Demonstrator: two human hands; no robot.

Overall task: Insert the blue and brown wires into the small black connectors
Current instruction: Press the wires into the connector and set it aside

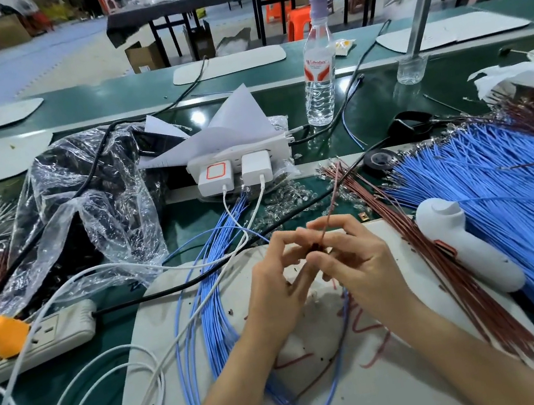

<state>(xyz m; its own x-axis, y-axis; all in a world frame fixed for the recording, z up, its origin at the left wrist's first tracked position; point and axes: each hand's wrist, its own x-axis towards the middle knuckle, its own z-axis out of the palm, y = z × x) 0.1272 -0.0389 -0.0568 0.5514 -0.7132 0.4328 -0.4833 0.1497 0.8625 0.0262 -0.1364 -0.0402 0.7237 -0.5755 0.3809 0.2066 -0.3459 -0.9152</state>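
Brown wire lined up at the connector

Your left hand [276,287] has the small black connector [315,247] pinched in its fingertips, up over the white mat [408,389]. Your right hand [357,258] is pinching the brown wire [329,210] just above it. Keep that pinch low so the wire can't buckle and feed it straight into the slot. I'd give it a gentle tug once it seats.

Left hand [277,292] by right hand [358,263] (fingers [333,223] curled)
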